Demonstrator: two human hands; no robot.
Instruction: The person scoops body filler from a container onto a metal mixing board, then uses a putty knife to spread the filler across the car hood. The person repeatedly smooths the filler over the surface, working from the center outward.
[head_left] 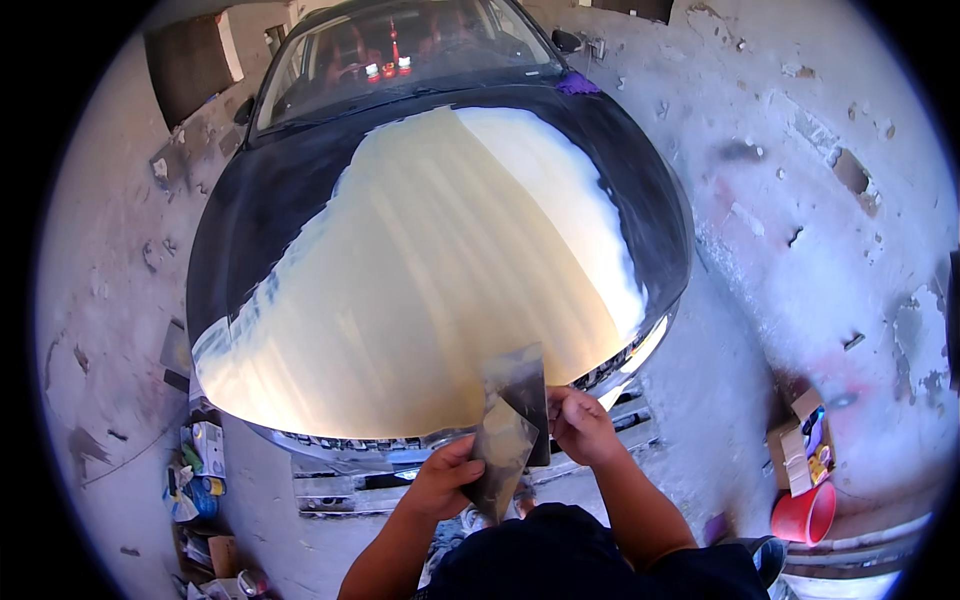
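In front of me stands a dark car, its hood point(262, 190) coated over the middle with a broad layer of cream-yellow body filler point(430, 270). A whiter patch point(560, 190) runs along the right side of that layer. Close to the hood's front edge, my left hand point(447, 480) is closed on a flat putty board point(503, 445) smeared with pale filler. My right hand point(582, 425) pinches a thin dark putty spreader point(530, 385) by its right edge. Spreader and board overlap, both tilted upright; whether they touch I cannot tell.
A purple cloth point(578, 84) lies by the windshield's lower right corner. On the right floor are an open cardboard box point(790, 455) and a red bucket point(803, 514). Packages and bottles point(207, 450) crowd the left. A slatted pallet point(325, 487) lies under the front bumper.
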